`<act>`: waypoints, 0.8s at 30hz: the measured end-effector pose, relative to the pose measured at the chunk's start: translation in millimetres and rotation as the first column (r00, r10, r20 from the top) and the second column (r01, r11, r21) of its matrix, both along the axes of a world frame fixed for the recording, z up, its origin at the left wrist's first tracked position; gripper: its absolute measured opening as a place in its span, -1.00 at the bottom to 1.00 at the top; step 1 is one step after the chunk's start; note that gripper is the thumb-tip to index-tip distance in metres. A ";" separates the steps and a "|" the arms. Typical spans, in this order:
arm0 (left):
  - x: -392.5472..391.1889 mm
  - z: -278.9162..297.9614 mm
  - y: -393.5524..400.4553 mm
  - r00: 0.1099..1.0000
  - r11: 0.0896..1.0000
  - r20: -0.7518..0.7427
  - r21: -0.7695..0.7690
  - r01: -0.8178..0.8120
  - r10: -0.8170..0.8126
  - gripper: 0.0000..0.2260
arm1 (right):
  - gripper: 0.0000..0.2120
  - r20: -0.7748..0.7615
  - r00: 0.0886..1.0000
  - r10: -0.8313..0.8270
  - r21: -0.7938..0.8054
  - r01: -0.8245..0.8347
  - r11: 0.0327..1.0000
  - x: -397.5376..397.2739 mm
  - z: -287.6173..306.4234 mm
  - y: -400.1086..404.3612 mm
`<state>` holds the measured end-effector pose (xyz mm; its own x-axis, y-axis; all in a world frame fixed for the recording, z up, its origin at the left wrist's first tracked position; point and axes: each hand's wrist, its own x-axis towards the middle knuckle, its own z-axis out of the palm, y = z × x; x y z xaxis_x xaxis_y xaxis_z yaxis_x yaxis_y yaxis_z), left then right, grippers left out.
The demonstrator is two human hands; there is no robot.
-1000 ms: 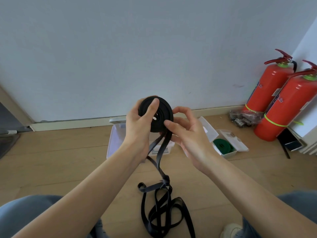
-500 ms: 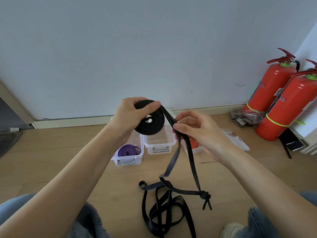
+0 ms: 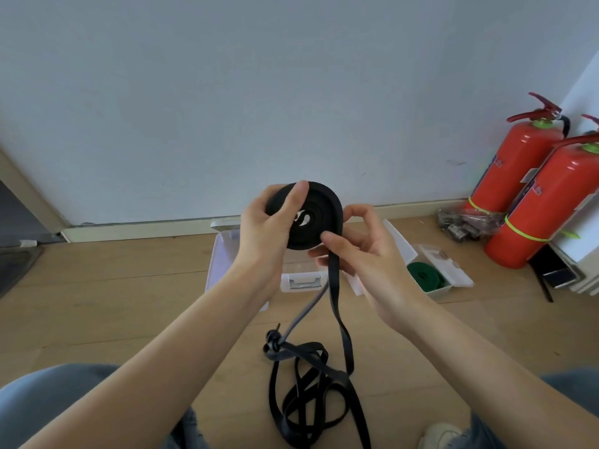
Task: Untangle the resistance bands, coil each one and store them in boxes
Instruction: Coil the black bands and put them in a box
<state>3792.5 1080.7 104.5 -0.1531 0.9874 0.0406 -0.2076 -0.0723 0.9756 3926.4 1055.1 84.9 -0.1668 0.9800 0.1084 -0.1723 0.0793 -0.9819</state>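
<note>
On a wooden floor (image 3: 97,303) under a pale wall (image 3: 259,92), the left hand (image 3: 265,228) grips the coiled black resistance band (image 3: 316,218) while the right hand (image 3: 359,251) pinches its trailing strap, both hiding most of the clear boxes (image 3: 301,281).
</note>
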 end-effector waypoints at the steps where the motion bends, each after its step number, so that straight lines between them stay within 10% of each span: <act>1: -0.2 -1.2 -0.4 0.998 1.000 -0.054 0.018 0.009 -0.008 -0.90 | -0.77 -0.013 1.000 -0.020 -0.014 0.020 1.000 3.2 0.5 0.6; 9: -18.6 4.3 0.6 0.821 0.944 -0.466 -0.145 0.296 -0.329 -0.77 | -0.79 0.300 0.953 0.039 0.029 -0.050 0.998 23.8 9.7 9.1; 19: -24.1 9.0 4.1 0.859 0.941 -0.384 -0.132 0.312 -0.339 -0.86 | -0.91 0.175 0.984 0.013 -0.023 -0.009 1.000 33.0 15.0 8.6; 24: -8.9 5.5 4.2 0.962 0.994 -0.254 -0.075 0.081 -0.098 -0.80 | -0.82 0.043 0.999 -0.007 -0.029 0.008 1.000 9.7 5.7 -2.0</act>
